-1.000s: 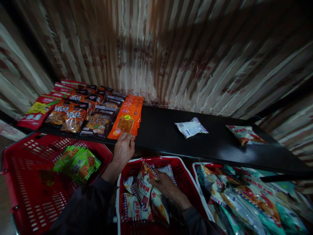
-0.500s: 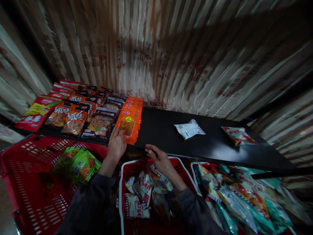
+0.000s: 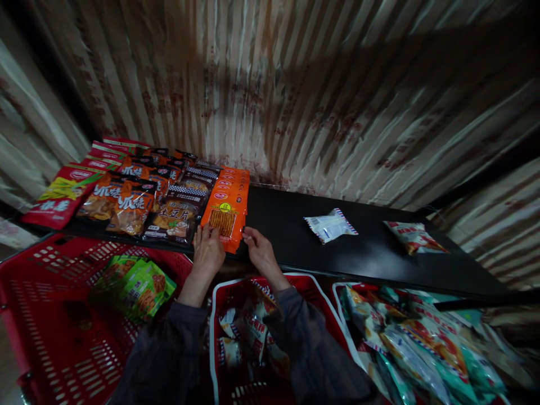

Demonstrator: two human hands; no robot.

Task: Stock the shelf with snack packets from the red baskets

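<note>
Head view: the left grip (image 3: 208,247) is flat, fingers resting on the lower end of the orange packets (image 3: 225,211), which lie overlapped on the black shelf (image 3: 282,225). The right grip (image 3: 259,247) has fingertips at their right edge; whether it pinches them cannot be determined. Dark brown packets (image 3: 171,216) lie immediately left of the left grip. A white packet (image 3: 331,225) lies right of the right grip, apart from it. Below both grips, a red basket (image 3: 312,289) holds packets.
</note>
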